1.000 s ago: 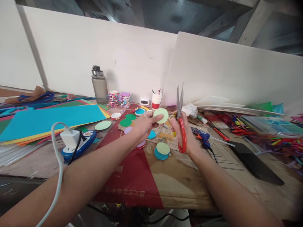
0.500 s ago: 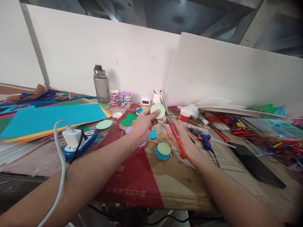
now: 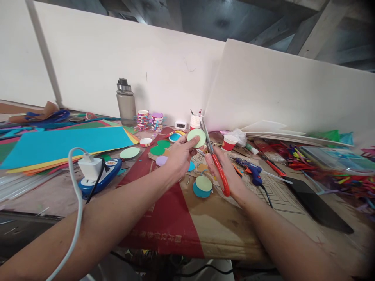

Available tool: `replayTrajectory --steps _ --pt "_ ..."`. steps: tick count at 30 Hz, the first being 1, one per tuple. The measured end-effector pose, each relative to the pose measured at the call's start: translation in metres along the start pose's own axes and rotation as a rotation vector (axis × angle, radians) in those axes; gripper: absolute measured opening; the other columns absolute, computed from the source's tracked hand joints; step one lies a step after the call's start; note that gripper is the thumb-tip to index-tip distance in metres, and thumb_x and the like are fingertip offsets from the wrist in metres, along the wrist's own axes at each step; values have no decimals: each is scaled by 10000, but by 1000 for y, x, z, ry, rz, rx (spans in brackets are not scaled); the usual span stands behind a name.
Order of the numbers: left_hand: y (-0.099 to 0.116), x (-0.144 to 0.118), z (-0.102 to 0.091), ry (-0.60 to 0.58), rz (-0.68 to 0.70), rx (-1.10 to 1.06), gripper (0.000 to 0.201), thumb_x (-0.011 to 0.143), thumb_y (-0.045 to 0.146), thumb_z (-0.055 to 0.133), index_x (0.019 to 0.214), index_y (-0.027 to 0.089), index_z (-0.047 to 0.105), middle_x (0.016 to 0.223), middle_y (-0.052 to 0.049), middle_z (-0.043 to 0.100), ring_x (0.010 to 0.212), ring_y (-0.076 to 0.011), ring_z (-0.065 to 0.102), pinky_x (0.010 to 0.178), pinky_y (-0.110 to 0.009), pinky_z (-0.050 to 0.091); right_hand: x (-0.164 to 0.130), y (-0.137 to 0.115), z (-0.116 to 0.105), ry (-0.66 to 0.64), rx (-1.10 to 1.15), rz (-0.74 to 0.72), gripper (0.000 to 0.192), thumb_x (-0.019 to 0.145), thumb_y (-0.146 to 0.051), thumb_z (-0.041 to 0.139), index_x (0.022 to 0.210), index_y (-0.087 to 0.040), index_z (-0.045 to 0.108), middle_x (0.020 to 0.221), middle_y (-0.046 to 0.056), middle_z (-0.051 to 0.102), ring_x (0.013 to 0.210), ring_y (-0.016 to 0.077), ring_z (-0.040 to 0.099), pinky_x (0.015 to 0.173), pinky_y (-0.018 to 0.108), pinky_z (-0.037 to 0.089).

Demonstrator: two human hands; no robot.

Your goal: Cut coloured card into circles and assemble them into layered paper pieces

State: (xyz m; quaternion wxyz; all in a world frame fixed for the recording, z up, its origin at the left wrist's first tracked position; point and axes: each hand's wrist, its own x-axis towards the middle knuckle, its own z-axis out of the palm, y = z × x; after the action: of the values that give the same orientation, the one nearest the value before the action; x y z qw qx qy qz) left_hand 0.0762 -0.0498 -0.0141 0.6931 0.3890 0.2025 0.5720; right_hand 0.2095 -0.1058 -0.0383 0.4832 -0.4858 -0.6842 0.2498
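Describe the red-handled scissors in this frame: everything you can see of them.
The scissors have bright red handles that look like plastic and grey metal blades. The right hand holds them by the handles above the cluttered table. They tilt up and away, tips pointing toward the back wall. The blades look nearly closed and meet the right edge of the pale green paper disc, which the left hand pinches. Fingers hide part of the handles.
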Motion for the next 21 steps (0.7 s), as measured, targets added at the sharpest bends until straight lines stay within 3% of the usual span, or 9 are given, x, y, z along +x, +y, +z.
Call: replayTrajectory --steps 6,13,21 --pt "2 -1 2 2 3 -1 340 588 252 864 822 162 635 782 6 693 639 -80 592 613 -221 400 0 -8 0 -12 -14 -3 351 917 -545 490 1065 -231 543 717 -10 478 583 131 410 546 271 415" --pt "0 -1 0 -8 8 17 341 605 270 858 841 168 634 779 5 692 659 -87 603 646 -229 419 -1 -4 -1 25 -66 -6 324 931 -524 474 1058 -232 533 843 28 527 692 149 484 580 269 444" --pt "-2 1 0 2 3 -19 378 561 261 882 840 152 651 765 -2 696 641 -87 601 609 -220 408 -2 -10 0 6 -20 43 363 928 -555 468 1055 -220 525 717 -16 446 593 125 399 537 262 378"
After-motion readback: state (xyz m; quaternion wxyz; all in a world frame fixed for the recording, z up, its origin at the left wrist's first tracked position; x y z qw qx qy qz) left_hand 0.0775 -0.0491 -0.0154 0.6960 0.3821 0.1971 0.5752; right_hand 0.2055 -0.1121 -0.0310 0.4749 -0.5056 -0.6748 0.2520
